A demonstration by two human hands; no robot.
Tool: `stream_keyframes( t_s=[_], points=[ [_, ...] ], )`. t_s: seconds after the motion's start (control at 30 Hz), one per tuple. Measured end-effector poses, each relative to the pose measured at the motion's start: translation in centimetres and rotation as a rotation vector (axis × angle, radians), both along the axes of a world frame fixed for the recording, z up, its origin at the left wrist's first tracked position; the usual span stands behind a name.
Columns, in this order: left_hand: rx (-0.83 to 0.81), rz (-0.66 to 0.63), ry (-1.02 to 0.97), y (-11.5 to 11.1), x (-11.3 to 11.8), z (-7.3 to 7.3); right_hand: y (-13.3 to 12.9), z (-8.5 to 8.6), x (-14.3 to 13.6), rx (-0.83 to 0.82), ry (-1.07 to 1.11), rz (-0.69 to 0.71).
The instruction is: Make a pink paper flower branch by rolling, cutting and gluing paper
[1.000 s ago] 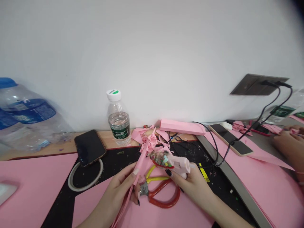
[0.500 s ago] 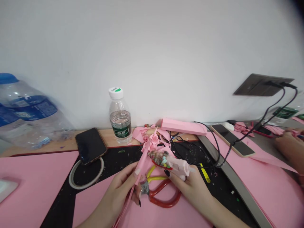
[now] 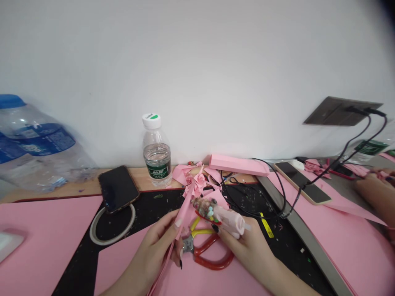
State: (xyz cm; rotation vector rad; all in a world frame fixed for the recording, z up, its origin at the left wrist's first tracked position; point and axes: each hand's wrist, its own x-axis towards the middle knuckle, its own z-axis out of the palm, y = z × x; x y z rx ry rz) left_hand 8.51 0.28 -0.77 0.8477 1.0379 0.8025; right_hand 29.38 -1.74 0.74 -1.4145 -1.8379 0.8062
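In the middle of the head view, my left hand [image 3: 163, 238] pinches a long folded strip of pink paper [image 3: 184, 210] that runs from the lower edge up to a crumpled pink paper flower [image 3: 197, 184]. My right hand [image 3: 251, 242] is closed around a pale pink hot glue gun [image 3: 228, 218], with a clear stick poking out of its back end. The gun's front is crusted with coloured bits and points left, close to the paper strip; whether they touch I cannot tell. Beneath the hands lie pliers [image 3: 212, 263] with red and yellow handles, on a pink sheet [image 3: 123, 255].
A water bottle [image 3: 157, 154] and a black phone [image 3: 119, 189] stand and lie behind, the phone overlapping a tape roll [image 3: 95, 234]. Large plastic bottles [image 3: 37, 144] are far left. Black cables [image 3: 280, 181] hang from a wall socket [image 3: 336, 111]. Another person's hand [image 3: 373, 189] shows at right.
The glue gun in my right hand has shifted slightly left and down, its back end dipping. My left hand and the paper strip stay nearly in place.
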Motion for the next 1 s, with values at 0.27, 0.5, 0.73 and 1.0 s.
stream_keyframes(
  t_s=[0.27,0.5,0.73,1.0],
  points=[
    [0.006,0.0,-0.003,-0.03,-0.02,-0.08,-0.13,-0.29,0.1,0.081,0.001,-0.045],
    [0.001,-0.008,-0.003,-0.02,-0.03,-0.01,-0.16,-0.36,-0.07,0.078,0.019,-0.007],
    [0.021,-0.007,-0.001,-0.02,0.06,0.16,-0.34,-0.05,-0.16,0.037,0.023,0.023],
    [0.014,-0.005,-0.038,-0.02,-0.22,-0.32,-0.36,0.48,-0.03,-0.022,0.042,0.044]
  ],
)
